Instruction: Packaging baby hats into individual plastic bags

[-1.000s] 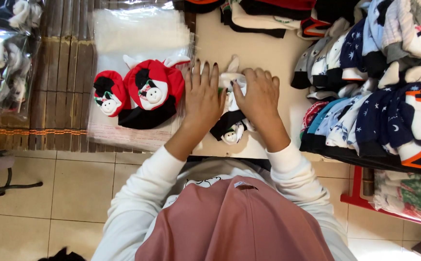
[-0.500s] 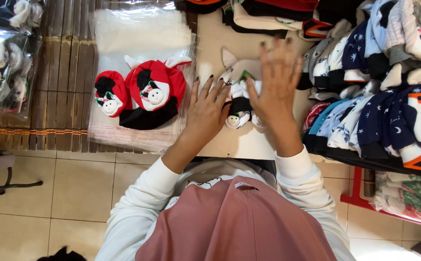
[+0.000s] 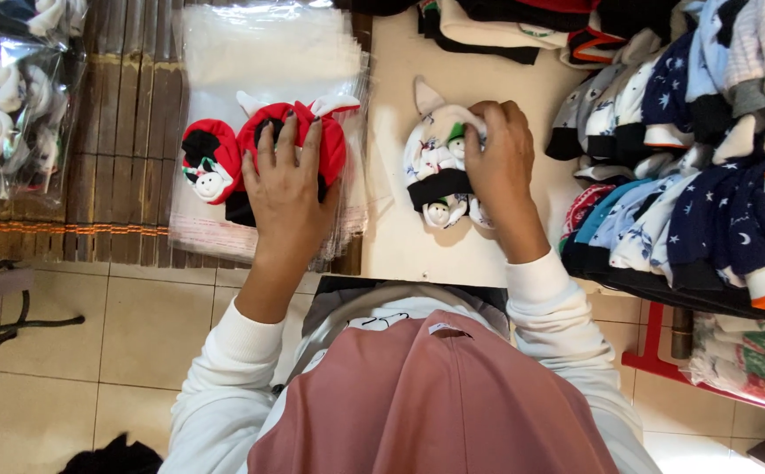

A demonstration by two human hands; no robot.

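- The white knitted baby set with small snowman faces and a black band (image 3: pixel 439 171) lies on the bare cream tabletop (image 3: pixel 400 237), between the stack of clear plastic bags (image 3: pixel 268 53) and the row of folded star-patterned baby clothes (image 3: pixel 663 211).
- Half a second ago both hands were working at this white set; now only the right hand (image 3: pixel 501 167) is on it, so the bundle looks folded and merely being held together.
- The left hand (image 3: pixel 290 189) has shifted across to the red and black knitted baby set with penguin faces (image 3: pixel 259 158), which rests on the plastic bags; the work seems to be turning to that piece.
- Right hand: arm coming up from below, wrist bent inward, fingers curled over the set's upper right edge, pinching the fabric.
- Left hand: palm down, fingers spread flat, pressing on the red set rather than gripping it.
- Further left, bagged sets (image 3: pixel 5 96) lie on a slatted bamboo mat (image 3: pixel 128 132).
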